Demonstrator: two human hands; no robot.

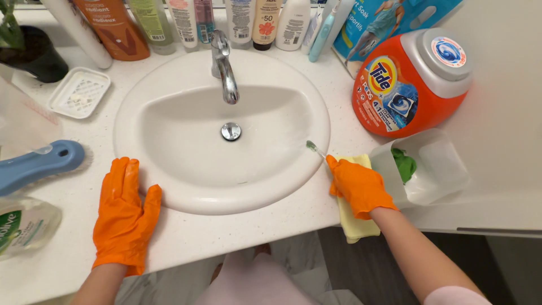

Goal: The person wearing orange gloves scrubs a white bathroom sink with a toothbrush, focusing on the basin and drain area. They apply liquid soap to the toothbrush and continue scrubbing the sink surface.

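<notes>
Left hand (123, 213), orange glove, flat and spread on countertop (237, 226), grasping nothing; thumb touching outer rim of white sink (164, 85) at lower-left. Right hand (359, 186), orange glove, clenched around toothbrush (315, 149), bristle end poking over sink's right rim. Same hand resting on yellow cloth (354, 226), which overhangs counter's front edge. Just right of it: translucent tub (437, 166) with something green inside, touching or nearly touching glove, can't tell which. Orange detergent tub (409, 79) behind that, near sink rim. Basin open, only faucet (224, 68) and drain (231, 131) in it. Left side tight: blue scrub brush (42, 164) and clear soap bottle (25, 225) near left hand, soap dish (79, 92) further back. Back edge lined with bottles (186, 20). Bare strip along front edge between hands.
</notes>
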